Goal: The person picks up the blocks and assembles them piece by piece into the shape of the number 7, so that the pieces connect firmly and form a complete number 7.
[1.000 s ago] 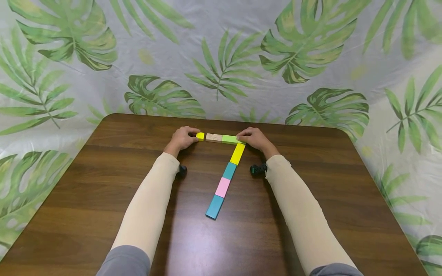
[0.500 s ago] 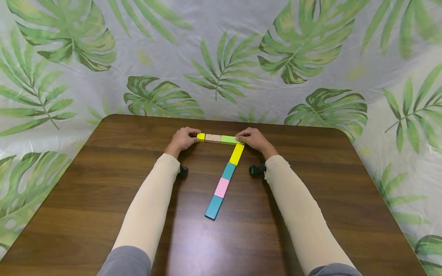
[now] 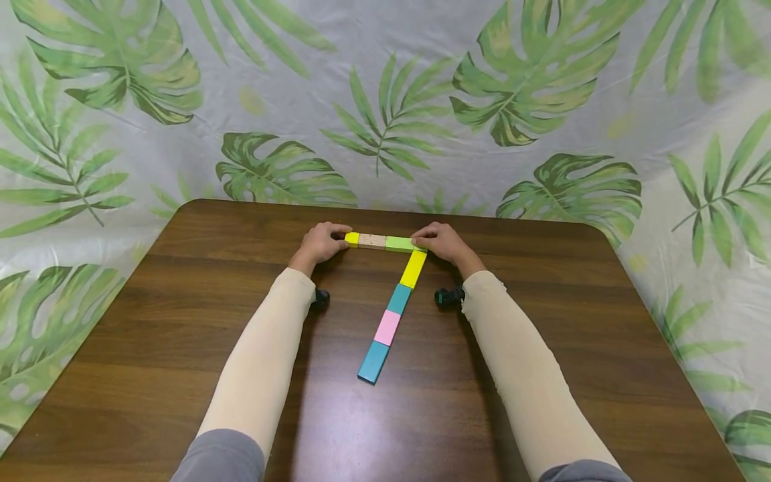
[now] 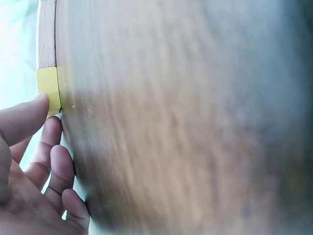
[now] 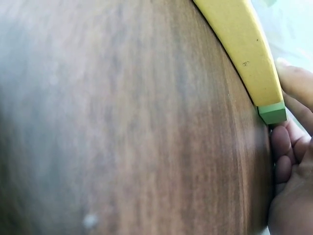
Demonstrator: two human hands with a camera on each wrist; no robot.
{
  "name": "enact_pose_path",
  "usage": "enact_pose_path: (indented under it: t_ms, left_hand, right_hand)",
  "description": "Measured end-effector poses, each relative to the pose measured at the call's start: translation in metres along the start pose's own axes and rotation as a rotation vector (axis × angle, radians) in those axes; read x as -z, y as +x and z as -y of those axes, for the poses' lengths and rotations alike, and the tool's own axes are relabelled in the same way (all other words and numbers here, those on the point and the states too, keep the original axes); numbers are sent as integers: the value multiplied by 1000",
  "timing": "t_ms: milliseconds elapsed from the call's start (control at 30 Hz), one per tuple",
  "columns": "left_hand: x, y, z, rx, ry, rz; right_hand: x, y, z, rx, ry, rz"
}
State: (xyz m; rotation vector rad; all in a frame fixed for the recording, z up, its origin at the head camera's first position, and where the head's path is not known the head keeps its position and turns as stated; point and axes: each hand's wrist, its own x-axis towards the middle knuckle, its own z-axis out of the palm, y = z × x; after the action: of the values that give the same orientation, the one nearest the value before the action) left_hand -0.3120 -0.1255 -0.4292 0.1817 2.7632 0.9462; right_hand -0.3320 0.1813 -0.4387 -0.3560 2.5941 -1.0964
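My left hand (image 3: 319,242) pinches a short yellow block (image 3: 352,239) between thumb and fingers at the left end of a row. This block meets a bare wooden block (image 3: 372,242), and a light green block (image 3: 397,244) follows on the right. At the green block's right end, my right hand (image 3: 444,242) grips it with thumb and fingers. A slanting line runs down from there: a long yellow block (image 3: 413,269), a teal block (image 3: 399,298), a pink block (image 3: 387,327) and a second teal block (image 3: 373,361). In the right wrist view, the green end (image 5: 272,113) sticks out past the yellow block.
All the blocks lie on a brown wooden table (image 3: 181,321) with rounded far corners. Behind its far edge hangs a pale leaf-print cloth (image 3: 409,100). Dark wrist devices (image 3: 448,296) sit under both wrists.
My left hand has slid the short yellow block slightly right, and the gap to the wooden block has closed. The right hand has stayed at the green block.
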Motion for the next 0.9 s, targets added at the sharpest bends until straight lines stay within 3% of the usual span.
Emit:
enact_pose_path:
  t_ms: [300, 567, 767, 900]
  left_hand:
    - [3, -5, 1, -10, -12, 20]
    - [8, -11, 3, -4, -139, 57]
    - [15, -20, 9, -16, -127, 92]
    - [24, -33, 15, -28, -78, 139]
  right_hand:
    - [-2, -2, 0, -2, 2, 5]
    - [0, -2, -5, 4, 33, -7]
    - [2, -2, -7, -7, 61, -18]
    - [4, -5, -7, -8, 76, -16]
